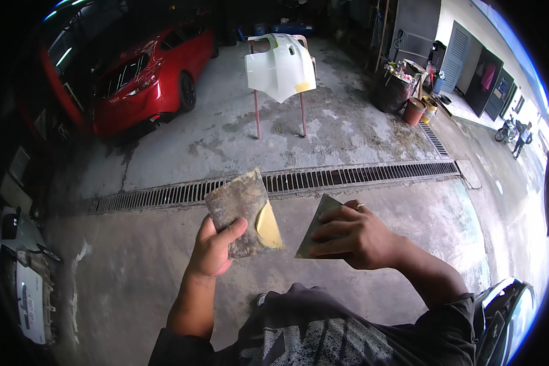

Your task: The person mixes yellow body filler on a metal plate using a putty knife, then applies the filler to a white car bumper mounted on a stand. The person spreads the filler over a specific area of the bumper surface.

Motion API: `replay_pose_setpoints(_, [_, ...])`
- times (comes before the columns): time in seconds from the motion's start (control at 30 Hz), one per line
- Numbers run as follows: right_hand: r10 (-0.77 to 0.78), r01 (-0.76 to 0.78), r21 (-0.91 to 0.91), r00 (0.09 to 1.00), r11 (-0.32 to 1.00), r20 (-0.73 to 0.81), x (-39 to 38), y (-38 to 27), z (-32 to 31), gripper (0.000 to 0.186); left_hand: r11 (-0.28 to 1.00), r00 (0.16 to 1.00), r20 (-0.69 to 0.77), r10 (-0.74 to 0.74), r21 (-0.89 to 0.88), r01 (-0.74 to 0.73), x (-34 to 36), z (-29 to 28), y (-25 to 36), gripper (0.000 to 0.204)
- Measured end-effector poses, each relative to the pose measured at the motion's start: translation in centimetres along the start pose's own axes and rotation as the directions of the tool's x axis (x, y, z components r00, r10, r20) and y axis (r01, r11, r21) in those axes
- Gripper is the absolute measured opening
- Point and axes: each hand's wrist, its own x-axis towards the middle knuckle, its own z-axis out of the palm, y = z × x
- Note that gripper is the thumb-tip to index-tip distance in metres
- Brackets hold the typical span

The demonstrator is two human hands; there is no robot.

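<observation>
Head view. Just left of the centre of the frame, a flat board point(235, 198) with a stained, mottled face is tilting in the left hand point(216, 244), carrying a mound of pale yellow paste point(267, 227) along its right side. Just right of centre, a dark plate point(309, 236), thin and tapering to a corner at the top, is resting in the right hand point(363, 241). The two pieces are standing apart, with a narrow gap between them.

Handling, as judged by eye: the board is appearing light and stiff, its bare left and lower edge offering the cleaner hold; the paste is looking soft, smooth and probably sticky, so the fingers are best staying off it. The plate is seeming light, perhaps slightly flexible, its broad right-hand part suiting the grip.

Fingers: the left thumb is pressing on the board's face near its lower left edge, the other fingers presumably supporting from beneath, out of sight; the hold is looking closed, clear of the paste. The right fingers are lying slightly spread across the plate's upper face and appearing to clamp it, one of them wearing a ring point(360, 207); the right thumb is remaining hidden.
</observation>
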Motion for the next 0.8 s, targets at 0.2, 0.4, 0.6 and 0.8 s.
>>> replay_pose_setpoints(0.2, [0.132,0.105,0.519,0.907,0.849,-0.399,0.4,-1.9,6.0,0.051,0.803,0.962,0.146,-0.229,-0.530,0.272,1.2,-0.1,-7.2,0.042])
replay_pose_setpoints(0.4, [0.344,-0.160,0.374,0.796,0.913,-0.499,-5.5,-0.8,11.8,0.050,0.948,0.976,0.057,-0.212,-0.230,0.220,1.4,2.6,-10.3,0.045])
replay_pose_setpoints(0.6, [0.501,-0.531,-0.034,0.817,0.846,-0.286,-11.7,0.2,8.4,0.043,0.952,0.960,0.150,-0.236,-0.162,0.259,1.5,1.7,-9.7,0.044])
replay_pose_setpoints(0.8, [0.464,-0.494,-0.090,0.855,0.865,-0.232,-4.5,-4.0,2.0,0.036,0.920,0.875,0.427,-0.228,0.390,0.049,2.5,2.7,-8.8,0.035])
